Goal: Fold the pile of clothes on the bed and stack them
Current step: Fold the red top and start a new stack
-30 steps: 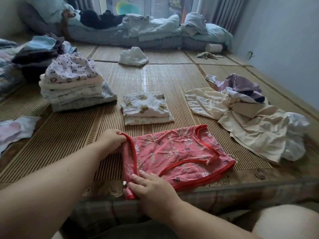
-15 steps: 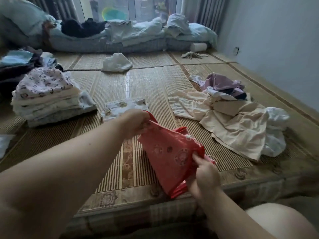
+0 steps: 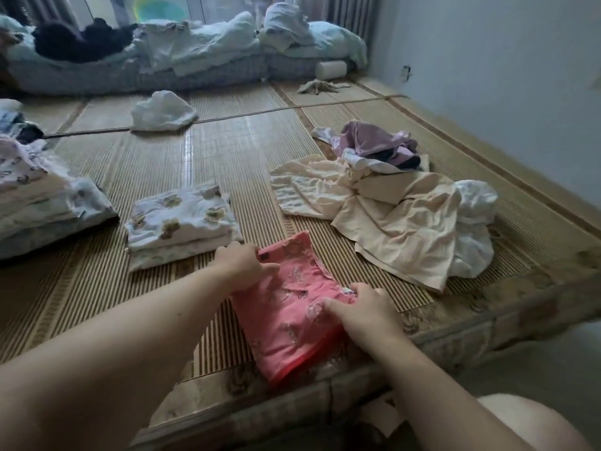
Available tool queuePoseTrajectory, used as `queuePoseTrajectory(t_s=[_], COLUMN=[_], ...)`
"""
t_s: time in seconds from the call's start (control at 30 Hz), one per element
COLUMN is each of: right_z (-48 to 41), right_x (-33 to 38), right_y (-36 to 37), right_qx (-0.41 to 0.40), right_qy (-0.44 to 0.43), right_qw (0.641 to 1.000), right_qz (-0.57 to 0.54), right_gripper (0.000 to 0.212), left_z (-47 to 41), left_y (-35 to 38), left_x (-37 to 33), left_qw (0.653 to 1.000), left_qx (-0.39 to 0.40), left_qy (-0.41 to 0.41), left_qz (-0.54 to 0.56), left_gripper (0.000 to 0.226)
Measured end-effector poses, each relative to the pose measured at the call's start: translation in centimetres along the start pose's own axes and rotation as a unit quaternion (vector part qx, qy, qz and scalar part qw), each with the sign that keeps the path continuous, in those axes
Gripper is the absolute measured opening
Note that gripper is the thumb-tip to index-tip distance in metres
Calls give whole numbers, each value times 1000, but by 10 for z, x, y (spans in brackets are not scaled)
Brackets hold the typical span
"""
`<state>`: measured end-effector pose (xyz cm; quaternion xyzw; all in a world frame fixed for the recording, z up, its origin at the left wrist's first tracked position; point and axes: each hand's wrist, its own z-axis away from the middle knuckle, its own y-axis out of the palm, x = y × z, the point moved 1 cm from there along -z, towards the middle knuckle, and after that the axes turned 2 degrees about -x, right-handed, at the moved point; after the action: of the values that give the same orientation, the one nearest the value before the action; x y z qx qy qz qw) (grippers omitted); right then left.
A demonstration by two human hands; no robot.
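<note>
A pink folded garment of printed cotton with a red hem [image 3: 289,317] is seen lying flat on the woven bamboo mat of the bed [image 3: 227,157], close to the mat's near edge, with its red hem turned toward the camera. Its far left corner is pinched by the left hand [image 3: 242,265], whose fingers are curled over the cloth. Its right edge is grasped by the right hand [image 3: 366,309], with the forefinger laid across the fabric and the other fingers bent at the edge. Just beyond the left hand, a small folded stack of white clothes printed with brown bears [image 3: 182,222] is placed on the mat, and a taller folded stack of pale printed clothes [image 3: 42,203] is found further left. To the right, near the pink garment but apart from it, an unfolded heap of cream, white and purple clothes [image 3: 400,219] is spread. Further back a crumpled white cloth [image 3: 162,110] is lying alone.
</note>
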<state>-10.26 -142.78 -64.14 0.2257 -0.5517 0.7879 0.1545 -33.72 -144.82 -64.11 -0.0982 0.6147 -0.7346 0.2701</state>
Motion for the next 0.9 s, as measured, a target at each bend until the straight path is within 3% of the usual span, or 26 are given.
queuePoseTrajectory(t_s=[0.17, 0.3, 0.37, 0.43, 0.5, 0.6, 0.67, 0.77, 0.9], right_z=[-15, -22, -22, -20, -15, 0, 12, 25, 21], right_x=[17, 18, 17, 16, 15, 20, 21, 20, 32], right_y=[1, -5, -5, -2, 3, 13, 17, 23, 24], right_qx=[50, 24, 4, 0, 26, 52, 37, 46, 82], right_qy=[-36, -61, -51, -28, -20, -69, -133, -209, -214], right_qw=[994, 997, 987, 977, 981, 990, 988, 976, 970], right_qz=[86, -48, -155, -210, -189, -113, -62, -44, -82], right_gripper=[37, 12, 22, 47, 78, 107, 106, 96, 88], left_z=[10, 26, 36, 40, 40, 48, 55, 62, 68], left_y=[-10, -10, -13, -15, -12, -6, -1, 5, 7], left_x=[26, 44, 50, 55, 56, 54, 51, 53, 68], left_qw=[996, 966, 950, 958, 966, 912, 891, 911, 898], left_qx=[76, 208, 272, 253, 175, 123, 156, 143, 84], left_qy=[-46, -122, -137, -116, -73, -5, 45, 93, 119], left_qz=[-20, 91, 74, 72, 178, 391, 425, 376, 414], left_gripper=[46, 24, 26, 33, 41, 75, 83, 71, 73])
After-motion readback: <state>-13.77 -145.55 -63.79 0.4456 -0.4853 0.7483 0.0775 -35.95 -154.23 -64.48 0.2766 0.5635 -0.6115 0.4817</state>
